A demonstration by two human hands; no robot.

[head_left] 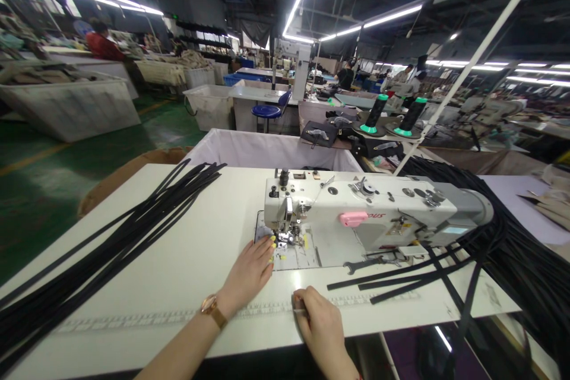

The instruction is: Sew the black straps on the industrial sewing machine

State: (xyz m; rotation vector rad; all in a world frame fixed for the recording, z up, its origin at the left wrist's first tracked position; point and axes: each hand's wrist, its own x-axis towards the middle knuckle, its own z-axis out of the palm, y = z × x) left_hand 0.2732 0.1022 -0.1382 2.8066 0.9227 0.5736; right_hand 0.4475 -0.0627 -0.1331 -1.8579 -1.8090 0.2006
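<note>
My left hand (253, 267) lies palm down beside the needle area of a white sewing machine (329, 214), fingers stretched out towards the presser foot (285, 238). A gold watch circles the left wrist. Near the table's front edge, my right hand (318, 314) is closed, thumb and forefinger together over the printed ruler (267, 307); what it pinches is too small to make out. Long black straps (129, 231) lie in a bundle on the left of the white table (214, 219). More black strap ends (396, 282) lie to the right of my right hand.
A wrench (367, 263) rests below the machine arm. A large heap of black straps (521, 267) hangs at the right. Behind the table stand a lined bin (267, 148), black thread cones (375, 113) and a blue stool (266, 111). Several people are farther back.
</note>
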